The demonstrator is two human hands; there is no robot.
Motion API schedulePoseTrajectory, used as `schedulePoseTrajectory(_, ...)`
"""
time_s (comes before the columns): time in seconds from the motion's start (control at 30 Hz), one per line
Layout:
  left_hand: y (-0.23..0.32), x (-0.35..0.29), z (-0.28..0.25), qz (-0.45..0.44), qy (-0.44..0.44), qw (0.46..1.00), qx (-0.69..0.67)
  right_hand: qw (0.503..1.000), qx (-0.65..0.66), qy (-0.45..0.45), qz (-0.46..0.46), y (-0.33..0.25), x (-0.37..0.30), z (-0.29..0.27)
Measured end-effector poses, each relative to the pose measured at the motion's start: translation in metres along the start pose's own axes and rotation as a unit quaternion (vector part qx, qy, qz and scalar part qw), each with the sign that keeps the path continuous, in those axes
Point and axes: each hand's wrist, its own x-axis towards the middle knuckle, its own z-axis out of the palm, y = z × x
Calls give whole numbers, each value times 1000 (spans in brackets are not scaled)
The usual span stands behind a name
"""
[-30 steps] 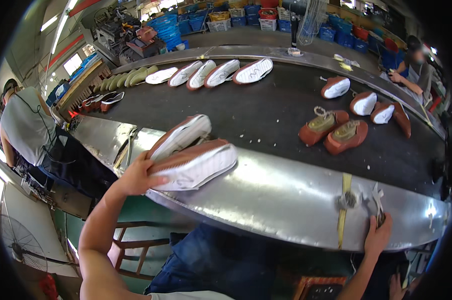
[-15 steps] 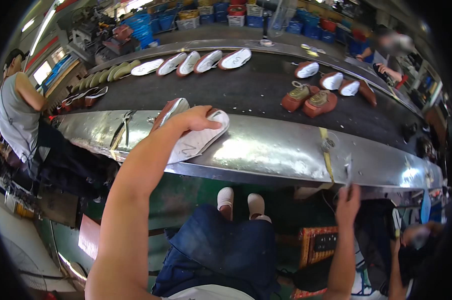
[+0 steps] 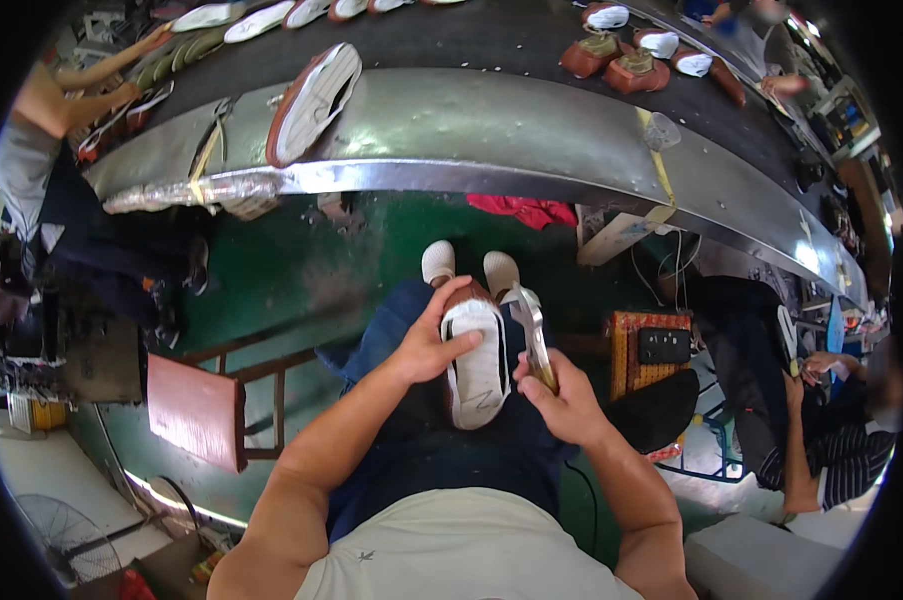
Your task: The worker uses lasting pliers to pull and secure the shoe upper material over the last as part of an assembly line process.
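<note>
Over my lap, my left hand [image 3: 441, 335] grips a brown shoe [image 3: 476, 375] by one end, its white underside turned up toward me. My left thumb lies across that white underside, which has a dark edge line and a scribbled mark. My right hand [image 3: 559, 390] is closed around a silver metal hand tool [image 3: 531, 325], perhaps a hammer or pincers, its curved head up beside the shoe. I cannot tell whether the tool touches the shoe. Another brown shoe with a white underside [image 3: 319, 105] rests on the metal bench edge ahead.
Beyond the metal edge [image 3: 421, 115] runs a dark belt [image 3: 511, 40] carrying rows of shoes. One co-worker [image 3: 31, 150] reaches over it at the left; another [image 3: 851, 400] sits at the right, holding a shoe. A reddish stool [image 3: 196, 410] and a phone [image 3: 663, 346] on a woven seat flank me.
My left hand has brought one shoe from the metal edge down over my lap. My right hand has moved left with the tool, next to the shoe. The view has tilted downward.
</note>
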Motion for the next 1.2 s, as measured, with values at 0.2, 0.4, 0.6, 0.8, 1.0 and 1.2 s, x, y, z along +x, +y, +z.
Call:
schedulePoseTrajectory(0.2,13,0,-3,-29,-18,999,8,992,-73,-78,69,8,-25,13)
schedulePoseTrajectory(0.4,5,1,-1,-47,-48,996,59,990,57,-89,91,2,-15,7)
schedulePoseTrajectory(0.6,25,6,3,-36,-103,987,120,899,324,-148,256,-30,-6,-14)
schedulePoseTrajectory(0.8,29,8,-4,-99,-118,972,178,981,-154,-110,46,-24,2,-17)
schedulePoseTrajectory(1.0,40,12,8,-85,-123,968,201,929,-356,-94,-18,-38,15,-24)
schedulePoseTrajectory(1.2,17,25,-9,-65,-119,968,211,868,428,-133,214,-17,33,1)
